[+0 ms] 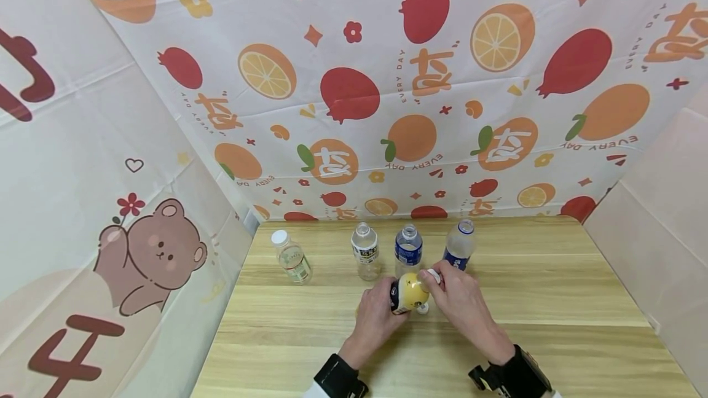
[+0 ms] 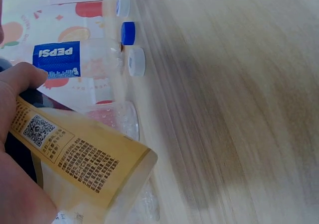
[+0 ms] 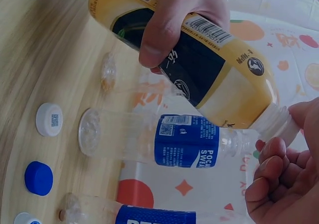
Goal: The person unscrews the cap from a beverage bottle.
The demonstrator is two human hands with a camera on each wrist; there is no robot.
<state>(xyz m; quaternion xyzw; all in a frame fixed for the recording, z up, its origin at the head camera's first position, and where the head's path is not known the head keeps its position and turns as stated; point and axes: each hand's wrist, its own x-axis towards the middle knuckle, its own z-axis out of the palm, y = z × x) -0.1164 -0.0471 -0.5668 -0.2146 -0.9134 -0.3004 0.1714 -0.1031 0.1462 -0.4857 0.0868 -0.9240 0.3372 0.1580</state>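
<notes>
My left hand [image 1: 378,312] grips a yellow bottle [image 1: 413,292] with a dark label around its body, held tilted above the table. My right hand [image 1: 461,300] pinches a white cap [image 3: 287,129] between thumb and fingers at the bottle's mouth. In the right wrist view the clear threaded neck [image 3: 269,118] shows beside the cap; whether it is screwed tight I cannot tell. Behind the hands stand an uncapped Pocari Sweat bottle [image 1: 409,255] and an uncapped Pepsi bottle [image 1: 460,244].
Another uncapped clear bottle [image 1: 365,253] stands to their left, and farther left a clear bottle with a white cap [image 1: 291,258]. Loose on the wooden table [image 1: 542,300] lie a blue cap [image 3: 39,178] and two white caps [image 2: 136,61]. A printed cloth [image 1: 381,158] hangs behind.
</notes>
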